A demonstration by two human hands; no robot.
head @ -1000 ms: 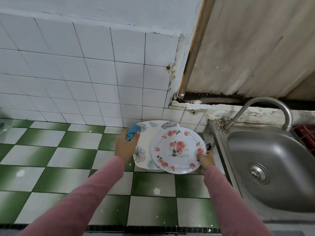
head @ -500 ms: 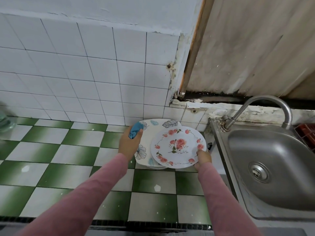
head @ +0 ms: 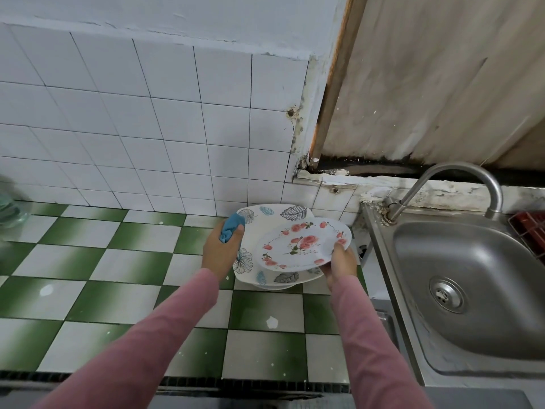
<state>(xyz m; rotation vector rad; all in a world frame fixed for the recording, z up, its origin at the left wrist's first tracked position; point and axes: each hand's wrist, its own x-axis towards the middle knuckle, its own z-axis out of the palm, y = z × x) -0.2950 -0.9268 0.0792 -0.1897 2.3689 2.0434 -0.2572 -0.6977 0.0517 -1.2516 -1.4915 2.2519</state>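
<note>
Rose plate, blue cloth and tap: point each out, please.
rose plate [head: 303, 245], head view, its flowered middle.
blue cloth [head: 232, 228], head view, its bunched middle.
tap [head: 460, 167], head view, top of its curved spout.

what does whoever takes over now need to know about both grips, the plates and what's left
Left grip holds a bunched blue cloth beside the plates.
Right grip pinches the rose plate by its near rim, tilted above the leaf plate, which lies on the tiled counter.
Done: rose plate lifted. Left: probably wipe it with the cloth, then set it down.
</note>
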